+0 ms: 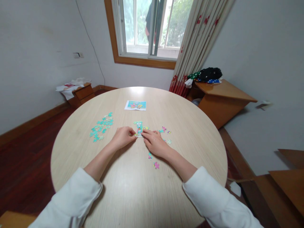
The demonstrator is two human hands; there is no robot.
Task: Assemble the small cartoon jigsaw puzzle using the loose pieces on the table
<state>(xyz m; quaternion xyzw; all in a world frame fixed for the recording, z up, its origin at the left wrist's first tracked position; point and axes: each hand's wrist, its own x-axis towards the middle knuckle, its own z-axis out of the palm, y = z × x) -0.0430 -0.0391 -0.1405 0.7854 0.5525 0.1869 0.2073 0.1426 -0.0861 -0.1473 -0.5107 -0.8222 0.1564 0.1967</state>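
Observation:
A partly joined jigsaw puzzle (139,128) in teal, with a small pink figure in it, lies flat near the middle of the round table. My left hand (123,137) is at its lower left edge, thumb and forefinger pinched on a small greenish puzzle piece (136,135), partly covered by the fingertips. From the right, my right hand (155,142) rests with fingers stretched out, their tips on the joined part's right side. Just above those fingers shows a yellow piece (145,128). Loose pink and teal pieces (163,129) lie beyond the right hand, some partly hidden by it.
Many loose teal pieces (102,126) spread over the left of the table (133,190). A printed picture sheet (135,105) lies farther back. Nearer me are a pink piece (156,165) and a small teal-pink one (149,155). A wooden cabinet (213,104) with cloths stands right.

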